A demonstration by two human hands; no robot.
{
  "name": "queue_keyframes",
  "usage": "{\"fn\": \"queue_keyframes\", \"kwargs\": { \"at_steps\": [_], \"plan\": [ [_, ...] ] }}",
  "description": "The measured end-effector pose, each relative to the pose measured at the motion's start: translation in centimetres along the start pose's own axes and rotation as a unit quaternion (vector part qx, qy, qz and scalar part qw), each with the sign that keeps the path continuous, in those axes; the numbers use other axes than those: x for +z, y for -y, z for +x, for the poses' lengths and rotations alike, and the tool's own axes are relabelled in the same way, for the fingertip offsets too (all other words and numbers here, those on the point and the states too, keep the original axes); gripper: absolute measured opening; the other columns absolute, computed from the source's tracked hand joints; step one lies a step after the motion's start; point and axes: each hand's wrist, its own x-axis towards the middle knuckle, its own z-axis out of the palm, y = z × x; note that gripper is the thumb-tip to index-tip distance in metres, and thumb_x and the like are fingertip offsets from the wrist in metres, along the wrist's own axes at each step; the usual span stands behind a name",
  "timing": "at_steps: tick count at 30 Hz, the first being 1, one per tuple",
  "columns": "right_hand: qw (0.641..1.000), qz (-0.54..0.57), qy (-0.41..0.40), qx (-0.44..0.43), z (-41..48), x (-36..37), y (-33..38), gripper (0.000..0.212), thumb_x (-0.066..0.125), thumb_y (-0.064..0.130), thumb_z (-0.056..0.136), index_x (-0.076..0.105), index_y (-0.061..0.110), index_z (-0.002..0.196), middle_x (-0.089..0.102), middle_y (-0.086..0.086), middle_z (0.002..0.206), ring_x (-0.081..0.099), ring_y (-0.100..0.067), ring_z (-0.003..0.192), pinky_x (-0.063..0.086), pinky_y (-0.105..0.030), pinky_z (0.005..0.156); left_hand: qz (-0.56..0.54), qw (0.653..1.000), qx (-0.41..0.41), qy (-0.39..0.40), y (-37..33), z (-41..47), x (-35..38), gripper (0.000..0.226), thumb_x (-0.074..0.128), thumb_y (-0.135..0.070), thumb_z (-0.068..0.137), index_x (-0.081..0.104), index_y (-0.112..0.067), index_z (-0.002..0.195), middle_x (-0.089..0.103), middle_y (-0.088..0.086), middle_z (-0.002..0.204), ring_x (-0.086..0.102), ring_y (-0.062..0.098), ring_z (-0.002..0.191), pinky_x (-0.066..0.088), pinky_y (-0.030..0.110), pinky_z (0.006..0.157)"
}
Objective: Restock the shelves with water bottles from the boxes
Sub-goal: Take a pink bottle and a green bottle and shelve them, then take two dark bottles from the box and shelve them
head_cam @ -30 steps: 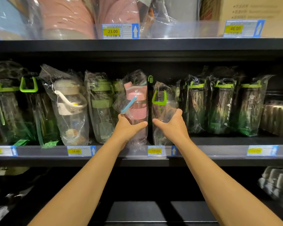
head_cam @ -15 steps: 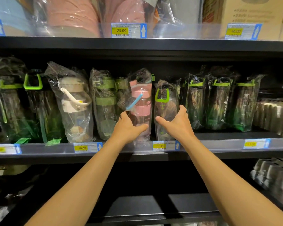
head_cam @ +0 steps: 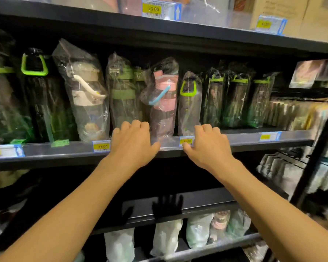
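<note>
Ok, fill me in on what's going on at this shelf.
A person is stocking bagged water bottles on the middle shelf. Both hands are empty: the left hand and right hand hover with curled fingers at the shelf's front edge. Between them, the pink bottle stands on the shelf, tilted slightly, beside a green-handled bottle.

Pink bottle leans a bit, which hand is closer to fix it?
Probably the left hand. It sits just below and left of the pink bottle, beside its base. The right hand sits further right, under the green-loop bottle.
</note>
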Motion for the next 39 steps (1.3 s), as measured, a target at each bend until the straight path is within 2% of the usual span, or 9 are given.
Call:
{"fn": "queue_keyframes", "kwargs": {
  "at_steps": [6, 11, 16, 20, 28, 31, 35, 37, 39],
  "plan": [
    [0.998, -0.048, 0.024, -0.045, -8.7, -1.3, 4.3, 0.061, 0.046, 0.060, 0.097, 0.046, 0.014, 0.136, 0.054, -0.009, 0.133, 0.051, -0.034, 0.120, 0.041, -0.045, 0.095, 0.021, 1.000, 0.014, -0.009, 2.5, -8.5, -1.2, 0.056, 0.048, -0.064, 0.096, 0.054, -0.020, 0.132, 0.059, 0.003, 0.132, 0.054, 0.030, 0.121, 0.045, 0.042, 0.095],
    [0.994, -0.034, 0.037, -0.100, -16.1, -1.5, 8.4, 0.060, 0.043, 0.060, 0.098, 0.044, 0.016, 0.138, 0.054, -0.006, 0.132, 0.052, -0.031, 0.118, 0.042, -0.044, 0.095, 0.047, 0.998, -0.028, 0.012, 6.8, -17.4, -1.7, 0.061, 0.046, -0.067, 0.096, 0.052, -0.024, 0.139, 0.058, -0.002, 0.138, 0.053, 0.026, 0.126, 0.043, 0.043, 0.103],
    [0.985, 0.015, 0.081, -0.151, -23.2, -0.4, 13.9, 0.064, 0.040, 0.060, 0.100, 0.039, 0.014, 0.145, 0.053, -0.006, 0.135, 0.052, -0.030, 0.119, 0.044, -0.044, 0.099, 0.062, 0.991, -0.089, 0.073, 11.9, -27.6, -1.7, 0.068, 0.043, -0.068, 0.097, 0.043, -0.024, 0.148, 0.052, -0.004, 0.146, 0.050, 0.024, 0.132, 0.043, 0.041, 0.108],
    [0.971, 0.047, 0.139, -0.189, -28.7, 0.8, 19.9, 0.068, 0.038, 0.057, 0.104, 0.029, 0.011, 0.153, 0.045, -0.010, 0.146, 0.045, -0.034, 0.130, 0.040, -0.045, 0.106, 0.066, 0.979, -0.132, 0.137, 17.1, -35.6, -1.4, 0.067, 0.044, -0.067, 0.097, 0.042, -0.024, 0.149, 0.049, -0.004, 0.149, 0.047, 0.025, 0.135, 0.043, 0.040, 0.109],
    [0.942, 0.052, 0.220, -0.248, -36.6, 3.8, 35.3, 0.053, 0.042, 0.053, 0.101, 0.043, 0.014, 0.136, 0.052, -0.008, 0.132, 0.049, -0.032, 0.120, 0.042, -0.044, 0.100, 0.067, 0.954, -0.221, 0.190, 31.3, -47.5, 0.9, 0.074, 0.046, -0.064, 0.097, 0.030, -0.022, 0.157, 0.043, 0.001, 0.156, 0.042, 0.027, 0.140, 0.036, 0.042, 0.115],
    [0.933, 0.038, 0.247, -0.259, -38.9, 6.4, 42.2, 0.062, 0.044, 0.054, 0.101, 0.038, 0.011, 0.145, 0.048, -0.011, 0.142, 0.045, -0.035, 0.130, 0.039, -0.047, 0.106, 0.066, 0.944, -0.231, 0.224, 37.9, -50.1, 3.4, 0.070, 0.044, -0.064, 0.098, 0.031, -0.024, 0.154, 0.044, 0.000, 0.154, 0.042, 0.026, 0.139, 0.034, 0.042, 0.114],
    [0.924, 0.026, 0.292, -0.245, -41.2, 10.6, 52.3, 0.067, 0.045, 0.054, 0.101, 0.034, 0.010, 0.152, 0.046, -0.012, 0.146, 0.044, -0.037, 0.133, 0.038, -0.049, 0.109, 0.053, 0.948, -0.194, 0.248, 48.0, -53.6, 7.6, 0.060, 0.050, -0.057, 0.097, 0.050, -0.018, 0.143, 0.060, 0.004, 0.134, 0.056, 0.027, 0.121, 0.044, 0.042, 0.102],
    [0.917, 0.031, 0.323, -0.230, -42.4, 13.0, 56.7, 0.067, 0.044, 0.054, 0.101, 0.034, 0.011, 0.152, 0.044, -0.011, 0.148, 0.043, -0.036, 0.134, 0.038, -0.048, 0.109, 0.029, 0.941, -0.210, 0.266, 52.7, -55.0, 9.9, 0.059, 0.057, -0.053, 0.094, 0.052, -0.018, 0.142, 0.061, 0.005, 0.135, 0.056, 0.030, 0.122, 0.045, 0.044, 0.104],
    [0.911, 0.029, 0.349, -0.219, -43.8, 15.6, 60.3, 0.065, 0.046, 0.053, 0.101, 0.036, 0.012, 0.151, 0.045, -0.010, 0.148, 0.044, -0.036, 0.134, 0.039, -0.048, 0.109, 0.031, 0.925, -0.216, 0.311, 56.4, -56.5, 12.5, 0.064, 0.054, -0.056, 0.096, 0.045, -0.018, 0.147, 0.055, 0.006, 0.144, 0.051, 0.032, 0.130, 0.041, 0.046, 0.107]
  ]
}}
